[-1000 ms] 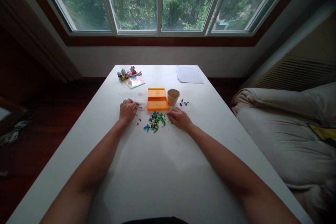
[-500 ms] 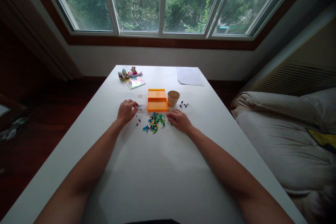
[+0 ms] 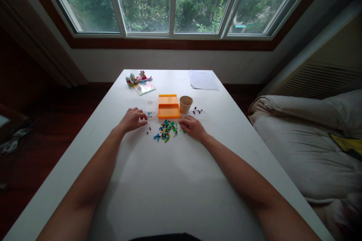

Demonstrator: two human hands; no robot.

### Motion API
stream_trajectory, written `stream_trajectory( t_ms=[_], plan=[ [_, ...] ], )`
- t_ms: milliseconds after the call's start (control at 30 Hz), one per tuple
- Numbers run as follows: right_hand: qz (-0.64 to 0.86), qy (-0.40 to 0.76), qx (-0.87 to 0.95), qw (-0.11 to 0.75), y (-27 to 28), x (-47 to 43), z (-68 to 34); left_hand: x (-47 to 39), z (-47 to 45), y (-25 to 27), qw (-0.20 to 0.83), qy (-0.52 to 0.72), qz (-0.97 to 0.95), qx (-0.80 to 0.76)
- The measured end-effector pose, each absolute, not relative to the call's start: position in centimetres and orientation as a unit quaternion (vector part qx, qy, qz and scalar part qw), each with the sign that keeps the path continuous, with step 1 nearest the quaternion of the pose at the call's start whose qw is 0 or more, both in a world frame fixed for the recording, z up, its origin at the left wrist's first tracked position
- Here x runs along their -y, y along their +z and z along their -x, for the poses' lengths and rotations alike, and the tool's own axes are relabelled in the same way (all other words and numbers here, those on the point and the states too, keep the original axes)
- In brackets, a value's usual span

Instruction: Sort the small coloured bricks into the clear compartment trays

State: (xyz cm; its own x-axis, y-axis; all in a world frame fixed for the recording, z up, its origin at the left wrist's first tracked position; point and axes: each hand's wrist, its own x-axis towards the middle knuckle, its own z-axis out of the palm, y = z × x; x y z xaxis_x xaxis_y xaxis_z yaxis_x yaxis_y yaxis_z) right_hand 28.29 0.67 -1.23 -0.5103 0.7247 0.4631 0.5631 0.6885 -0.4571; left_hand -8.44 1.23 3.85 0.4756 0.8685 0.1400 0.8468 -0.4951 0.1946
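Note:
My left hand (image 3: 132, 119) hovers or rests left of a loose pile of small colourful building bricks (image 3: 166, 130), thumb and fingers apart with nothing visible between them. A few dark brown bricks (image 3: 148, 130) lie just below its fingertips, and some blue bricks (image 3: 149, 114) sit by a clear plastic tray (image 3: 151, 105) beyond it. On the pile's right edge is my right hand (image 3: 193, 127), its fingers curled together and touching down beside green bricks (image 3: 183, 130). Whatever its fingertips may hold is hidden.
An orange open box (image 3: 169, 111) stands behind the pile, with a brown paper cup (image 3: 186, 104) at its right. Dark bricks (image 3: 198, 110) lie right of the cup. Farther back are paper sheets (image 3: 203, 80), small assembled figures (image 3: 138, 78) and a colourful card (image 3: 145, 87).
My left hand has drawn slightly back and left from the blue bricks, and its thumb and fingers have spread apart. The right hand stays by the pile.

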Motion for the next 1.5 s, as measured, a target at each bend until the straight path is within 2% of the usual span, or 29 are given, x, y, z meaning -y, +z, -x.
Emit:
stream_trajectory(
  t_ms=[267,700,1067,1500],
  plan=[
    [0.374,0.121,0.862,0.321,-1.1,-0.6,-28.2,-1.2,8.2,3.5,0.055,0.093,-0.872,-0.478],
    [0.389,0.113,0.849,0.338,-1.0,-0.5,-28.2,-2.2,5.8,1.6,-0.007,0.241,-0.782,-0.574],
    [0.348,0.083,0.883,0.303,-0.2,0.3,-27.2,-1.6,4.9,0.9,-0.05,0.235,-0.752,-0.614],
    [0.276,0.152,0.911,0.265,0.1,0.4,-27.3,-0.8,4.5,0.9,-0.011,0.229,-0.804,-0.549]
  ],
)
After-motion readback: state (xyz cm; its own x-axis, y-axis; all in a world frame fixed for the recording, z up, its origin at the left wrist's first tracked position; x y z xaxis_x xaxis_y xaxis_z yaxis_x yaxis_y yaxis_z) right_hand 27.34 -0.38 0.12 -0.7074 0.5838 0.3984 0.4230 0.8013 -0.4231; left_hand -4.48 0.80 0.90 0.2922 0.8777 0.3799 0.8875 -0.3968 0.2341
